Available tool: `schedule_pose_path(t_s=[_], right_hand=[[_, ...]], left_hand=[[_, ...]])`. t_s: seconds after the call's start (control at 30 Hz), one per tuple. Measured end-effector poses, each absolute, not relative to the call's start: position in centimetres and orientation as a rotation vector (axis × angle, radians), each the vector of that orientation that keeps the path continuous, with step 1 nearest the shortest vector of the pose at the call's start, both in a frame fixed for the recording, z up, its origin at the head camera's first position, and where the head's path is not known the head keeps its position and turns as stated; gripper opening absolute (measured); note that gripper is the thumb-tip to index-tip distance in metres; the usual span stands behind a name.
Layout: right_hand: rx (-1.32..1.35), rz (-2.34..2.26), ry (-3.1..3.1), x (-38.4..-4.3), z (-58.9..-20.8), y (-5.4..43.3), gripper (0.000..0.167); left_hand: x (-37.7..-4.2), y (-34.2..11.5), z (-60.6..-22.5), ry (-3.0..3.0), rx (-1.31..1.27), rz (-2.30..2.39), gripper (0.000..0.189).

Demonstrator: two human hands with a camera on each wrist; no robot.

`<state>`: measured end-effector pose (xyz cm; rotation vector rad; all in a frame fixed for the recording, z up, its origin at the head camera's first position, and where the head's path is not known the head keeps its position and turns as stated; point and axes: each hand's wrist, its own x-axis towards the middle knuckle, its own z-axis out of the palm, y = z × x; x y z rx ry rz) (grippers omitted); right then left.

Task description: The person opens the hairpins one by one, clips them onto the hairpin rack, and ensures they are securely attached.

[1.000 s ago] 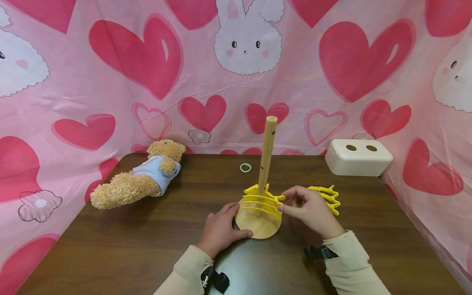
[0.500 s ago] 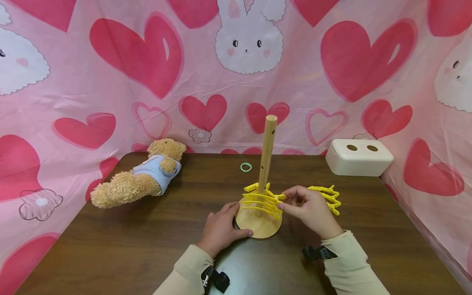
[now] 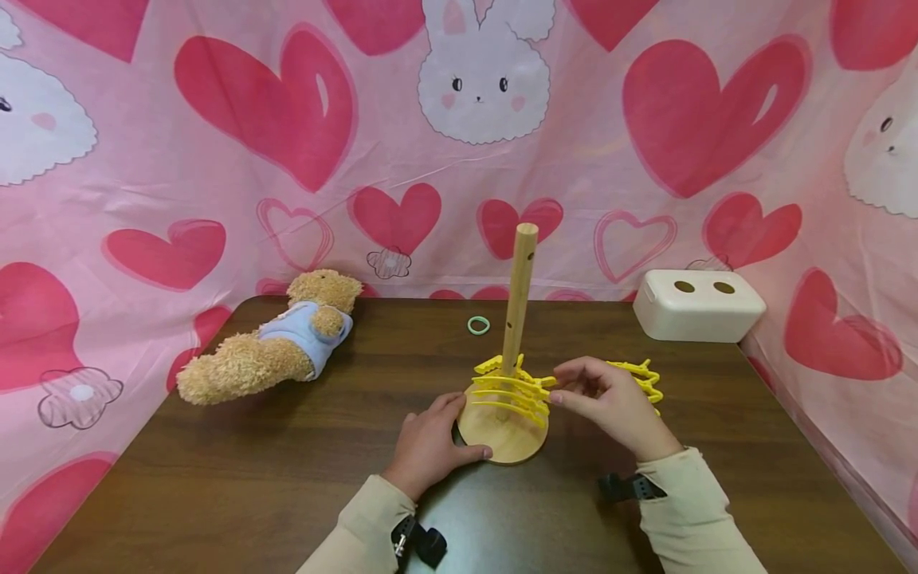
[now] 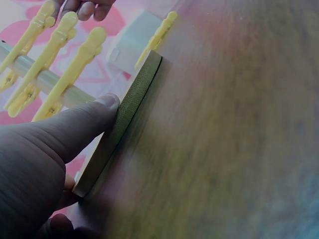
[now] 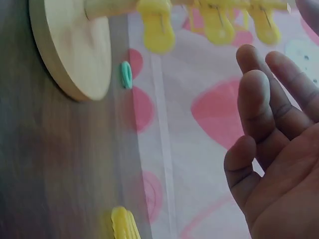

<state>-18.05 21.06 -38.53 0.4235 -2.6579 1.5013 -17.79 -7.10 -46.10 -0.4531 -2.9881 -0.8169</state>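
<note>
A wooden stand (image 3: 519,295) has an upright post on a round base. Several yellow plastic clip-like pieces (image 3: 509,395) with long curved arms sit around the post's lower part; their exact kind is unclear. My left hand (image 3: 432,450) holds the base's left rim, thumb at the front edge, also visible in the left wrist view with its thumb (image 4: 94,114) against the disc. Beside the right ends of the pieces is my right hand (image 3: 606,402), fingers bent. In the right wrist view its fingers (image 5: 254,104) appear just apart from the yellow pieces (image 5: 214,25).
More yellow pieces (image 3: 641,375) lie on the table right of the right hand, partly hidden by it. A green ring (image 3: 478,325) lies behind the stand. A teddy bear (image 3: 287,343) in blue lies at left, and a white box (image 3: 699,311) with two holes stands back right.
My right hand has drawn slightly rightward, leaving the end of a yellow piece it was pinching. The left hand and the stand stay in place.
</note>
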Motion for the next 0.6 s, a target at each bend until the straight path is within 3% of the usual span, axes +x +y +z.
schedule_pose_path(t_s=[0.23, 0.6], right_hand=[[0.362, 1.320, -2.703, -18.5, -38.3, 23.5, 0.030], [0.265, 1.218, -2.821, -18.6, -37.6, 27.1, 0.037]], left_hand=[[-17.8, -7.1, -46.1, -2.987, -0.449, -0.815, 0.095], [-17.7, -7.1, -45.9, -2.970, -0.464, -0.817, 0.093]])
